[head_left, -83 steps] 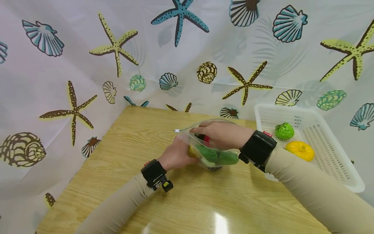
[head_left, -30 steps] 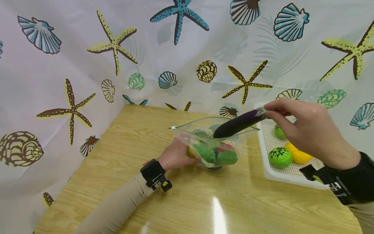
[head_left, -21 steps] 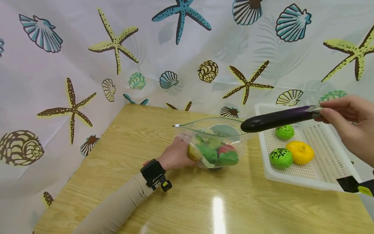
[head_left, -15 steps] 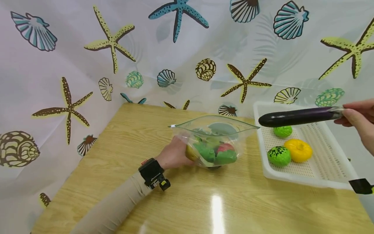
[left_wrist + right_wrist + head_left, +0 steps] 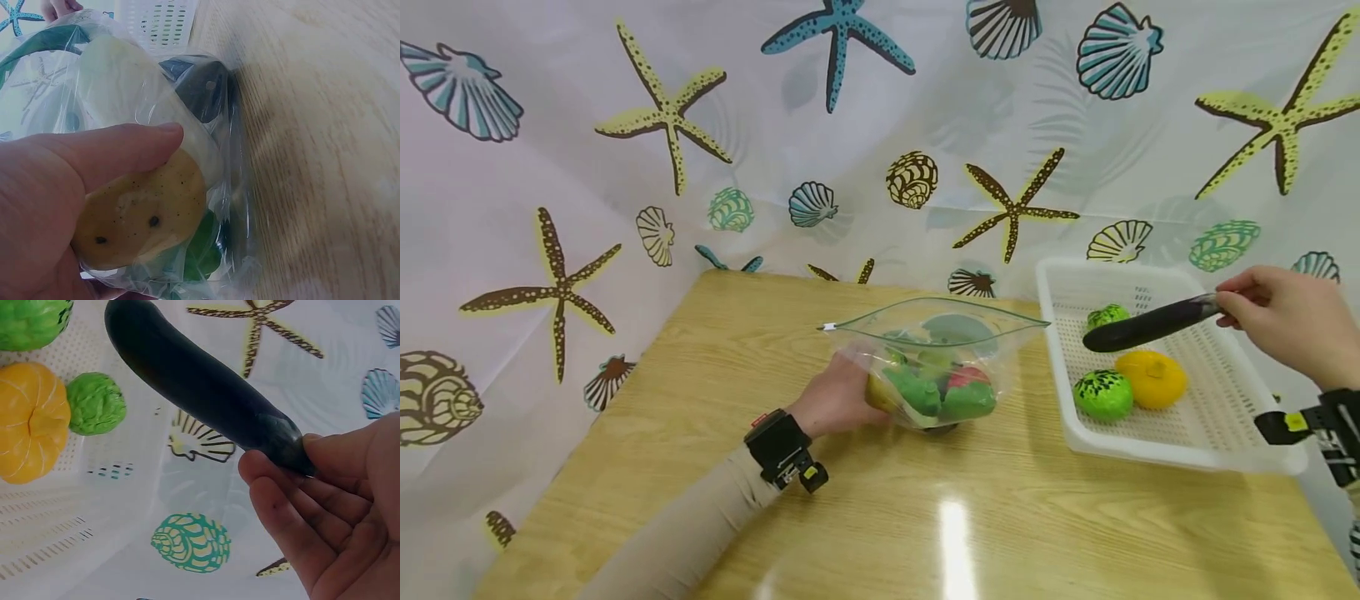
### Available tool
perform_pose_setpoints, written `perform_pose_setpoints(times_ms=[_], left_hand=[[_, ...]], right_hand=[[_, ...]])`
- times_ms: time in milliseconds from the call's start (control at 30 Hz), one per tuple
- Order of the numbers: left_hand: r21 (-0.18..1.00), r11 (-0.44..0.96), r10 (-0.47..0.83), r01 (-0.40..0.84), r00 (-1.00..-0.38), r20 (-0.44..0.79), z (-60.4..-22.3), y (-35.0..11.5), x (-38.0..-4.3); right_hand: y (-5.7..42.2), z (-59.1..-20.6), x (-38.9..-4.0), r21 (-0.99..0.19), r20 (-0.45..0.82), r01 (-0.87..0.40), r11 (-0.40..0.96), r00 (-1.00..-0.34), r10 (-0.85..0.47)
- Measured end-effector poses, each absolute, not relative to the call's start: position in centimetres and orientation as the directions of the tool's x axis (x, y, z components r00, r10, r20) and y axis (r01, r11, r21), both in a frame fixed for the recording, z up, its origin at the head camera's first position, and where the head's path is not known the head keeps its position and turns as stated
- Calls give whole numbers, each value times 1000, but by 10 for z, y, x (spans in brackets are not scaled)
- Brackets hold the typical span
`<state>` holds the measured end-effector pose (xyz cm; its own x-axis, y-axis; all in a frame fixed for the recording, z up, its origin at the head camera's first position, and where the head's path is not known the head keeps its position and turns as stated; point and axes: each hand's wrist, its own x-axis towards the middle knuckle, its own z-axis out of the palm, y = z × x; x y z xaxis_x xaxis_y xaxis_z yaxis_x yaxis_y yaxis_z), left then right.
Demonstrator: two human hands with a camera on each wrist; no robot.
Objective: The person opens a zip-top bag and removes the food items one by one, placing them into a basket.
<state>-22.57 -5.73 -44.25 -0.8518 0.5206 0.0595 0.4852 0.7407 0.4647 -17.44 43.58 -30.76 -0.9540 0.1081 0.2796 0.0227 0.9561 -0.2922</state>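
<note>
My left hand (image 5: 835, 396) grips the left side of a clear zip bag (image 5: 1011, 350), whose mouth gapes at the top. In the left wrist view the thumb presses through the plastic beside a brown potato (image 5: 150, 212). Green pieces (image 5: 917, 392) and a red one (image 5: 972, 375) show through the bag. My right hand (image 5: 1292, 321) pinches a dark purple eggplant (image 5: 1150, 325) by its stem end. The eggplant hangs tilted over the white basket (image 5: 1187, 456), its rounded end down to the left.
The basket stands on the right of the wooden table (image 5: 850, 517). In it lie a yellow pumpkin (image 5: 1152, 379), a dark-flecked green ball (image 5: 1102, 395) and a small leafy green head (image 5: 97, 403). A shell-patterned curtain (image 5: 880, 208) closes off the back and left.
My right hand came out of the bag with the eggplant, carried it right, and has lowered it over the basket. My left hand has kept its grip on the bag.
</note>
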Motion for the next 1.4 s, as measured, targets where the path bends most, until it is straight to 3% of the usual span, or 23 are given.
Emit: perform_pose_setpoints(times_ms=[200,467,967,1167,1400], left_hand=[[466,743,513,481,-856,64,-441,-59,-226],[474,734,517,486,-853,74,-441,-61,-223],[451,740,517,499,-851,93,-444,-57,-224],[457,734,520,502,-849,97,-444,-57,-224],[464,733,519,497,-850,90,-443,-59,-224]], right_hand=[[442,-323,-208,-253,180,-82,964,-983,-36],[448,-346,-237,-270,-1,-110,957,-993,-115],[456,-372,-237,-253,-217,-120,960,-960,-177],[445,-367,-230,-277,-182,-172,945,-957,-227],[397,-335,-213,-324,38,-274,906,-960,-277]])
